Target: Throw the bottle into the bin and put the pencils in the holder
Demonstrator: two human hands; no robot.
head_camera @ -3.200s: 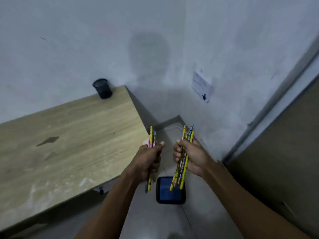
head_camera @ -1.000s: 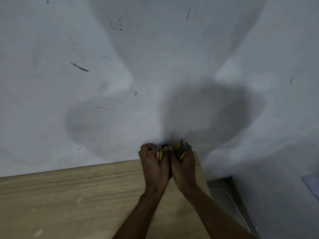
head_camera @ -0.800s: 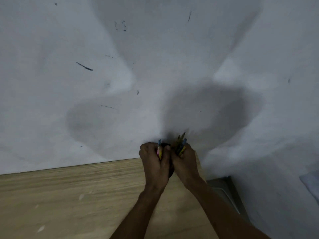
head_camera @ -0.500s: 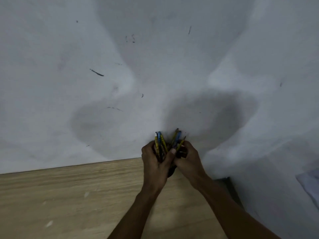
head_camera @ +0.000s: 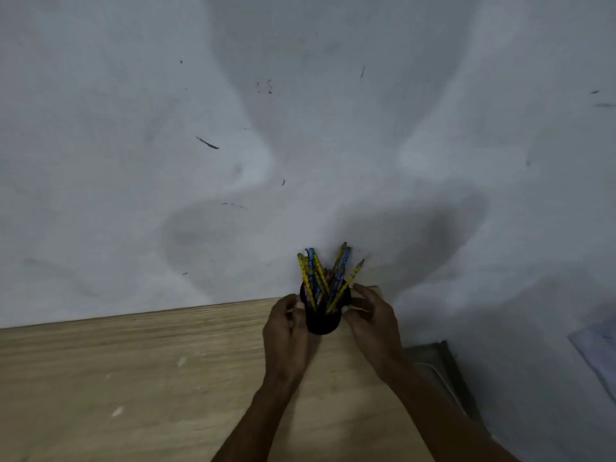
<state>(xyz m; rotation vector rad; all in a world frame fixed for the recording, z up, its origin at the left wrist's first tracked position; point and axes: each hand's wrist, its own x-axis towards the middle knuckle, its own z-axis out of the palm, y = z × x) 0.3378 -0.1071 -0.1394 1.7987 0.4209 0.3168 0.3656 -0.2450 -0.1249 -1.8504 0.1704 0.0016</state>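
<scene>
Several yellow and blue pencils [head_camera: 325, 278] stand fanned out in the black mesh holder [head_camera: 322, 320] at the far right corner of the wooden table [head_camera: 133, 378], close to the wall. My left hand [head_camera: 286, 328] sits just left of the holder with loosely curled fingers and nothing in them. My right hand [head_camera: 370, 316] is just right of the holder, fingers apart, holding nothing. The hands hide the holder's lower sides. Neither the bottle nor the bin is in view.
A grey wall [head_camera: 300, 128] rises right behind the table. The table's right edge drops to the floor [head_camera: 430, 358], where a thin white cable lies. A sheet of paper [head_camera: 596, 348] hangs on the right wall.
I carried two bunches of pencils to the holder and lowered them in. Both hands have now let go and drawn apart to the holder's sides; the pencils fan out.
</scene>
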